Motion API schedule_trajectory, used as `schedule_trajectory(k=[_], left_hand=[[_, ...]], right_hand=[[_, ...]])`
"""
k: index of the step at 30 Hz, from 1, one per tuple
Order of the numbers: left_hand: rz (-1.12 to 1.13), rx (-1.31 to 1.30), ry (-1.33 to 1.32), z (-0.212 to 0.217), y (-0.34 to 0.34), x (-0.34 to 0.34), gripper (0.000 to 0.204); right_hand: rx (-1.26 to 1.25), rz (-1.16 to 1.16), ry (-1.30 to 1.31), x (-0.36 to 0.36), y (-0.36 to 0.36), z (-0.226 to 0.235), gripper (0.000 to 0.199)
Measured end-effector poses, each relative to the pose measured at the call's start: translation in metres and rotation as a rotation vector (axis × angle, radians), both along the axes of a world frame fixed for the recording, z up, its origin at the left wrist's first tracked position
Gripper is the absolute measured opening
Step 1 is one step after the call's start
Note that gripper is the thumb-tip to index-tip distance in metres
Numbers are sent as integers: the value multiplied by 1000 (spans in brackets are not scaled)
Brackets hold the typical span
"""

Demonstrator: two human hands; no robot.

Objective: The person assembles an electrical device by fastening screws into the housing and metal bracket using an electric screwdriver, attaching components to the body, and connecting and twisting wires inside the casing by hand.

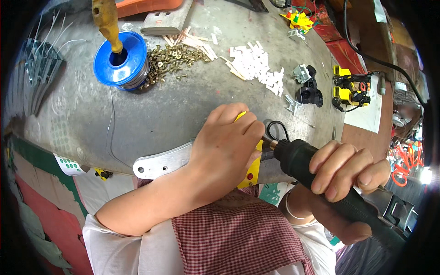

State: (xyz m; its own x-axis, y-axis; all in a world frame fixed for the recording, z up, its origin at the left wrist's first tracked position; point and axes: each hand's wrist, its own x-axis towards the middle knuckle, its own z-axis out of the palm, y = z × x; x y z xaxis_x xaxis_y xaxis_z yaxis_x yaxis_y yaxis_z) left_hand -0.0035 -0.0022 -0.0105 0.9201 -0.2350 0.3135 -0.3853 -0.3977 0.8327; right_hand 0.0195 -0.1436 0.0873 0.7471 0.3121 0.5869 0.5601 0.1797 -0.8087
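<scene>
At the near edge of a grey metal workbench point(174, 110), my left hand point(224, 146) is curled shut over a small yellow part point(250, 176), pressing it down beside a flat aluminium bracket point(160, 163) that juts over the bench edge. My right hand point(343, 169) is wrapped closed around the black handle of a power screwdriver point(321, 176), its tip meeting the yellow part. Farther back lie a blue wire spool point(121, 59), brass screws point(172, 59) and white plastic pieces point(256, 66).
</scene>
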Motion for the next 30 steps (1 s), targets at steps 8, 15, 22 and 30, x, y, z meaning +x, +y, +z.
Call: schedule_trajectory(k=[8,15,22,30], left_hand=[[11,-12,-21,0,0,1,39],[-2,-22,-13,-1,0,0,39],[8,-5,-10,0,0,0,40],[-8,11,76,5,2,1,47]], right_hand=[[-60,83,16,7,-7,3,61],[-62,211,135,7,-18,11,54],[-97,364,102,17,-27,9,53],[-29,118,4,7,-8,0,63]])
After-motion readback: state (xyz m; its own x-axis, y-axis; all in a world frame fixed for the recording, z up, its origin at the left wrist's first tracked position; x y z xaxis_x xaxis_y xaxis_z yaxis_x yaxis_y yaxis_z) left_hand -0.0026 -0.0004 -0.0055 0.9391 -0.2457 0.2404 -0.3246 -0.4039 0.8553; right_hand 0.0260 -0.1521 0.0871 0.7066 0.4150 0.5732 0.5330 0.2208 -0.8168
